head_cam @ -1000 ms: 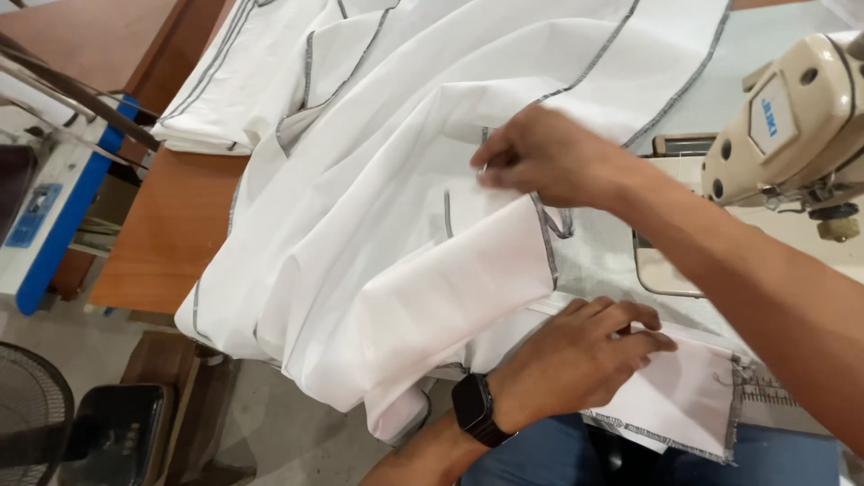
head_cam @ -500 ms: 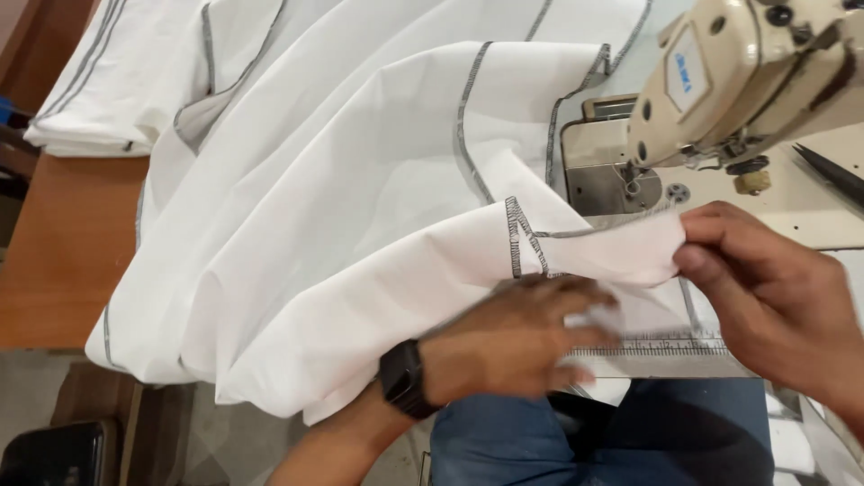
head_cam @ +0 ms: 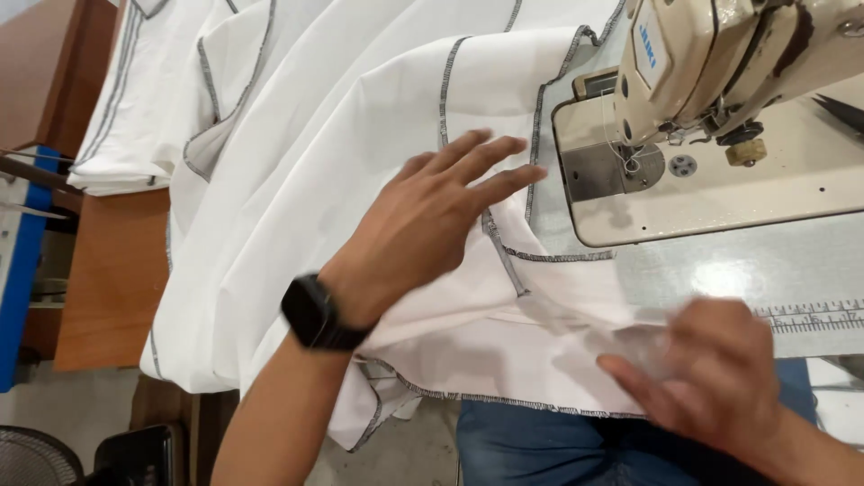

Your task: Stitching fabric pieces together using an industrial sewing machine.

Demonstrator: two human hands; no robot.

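Note:
A large piece of white fabric (head_cam: 360,117) with dark grey overlocked edges lies spread over the table, left of a cream sewing machine (head_cam: 711,63). My left hand (head_cam: 423,225), with a black watch on the wrist, rests flat on the fabric, fingers spread toward the machine's needle plate (head_cam: 605,169). My right hand (head_cam: 711,378) is blurred near the front table edge and pinches the fabric's lower right corner (head_cam: 621,337). The needle area is bare of cloth.
A paper ruler strip (head_cam: 810,317) runs along the grey table front on the right. More stitched white pieces (head_cam: 135,135) are piled at the back left on a wooden table (head_cam: 108,288). A blue object (head_cam: 16,270) stands at far left, a fan (head_cam: 36,454) below.
The view has shifted left. My left hand moved up from the front edge and spread flat on the fabric. My right hand dropped from beside the machine to the front edge, holding the corner.

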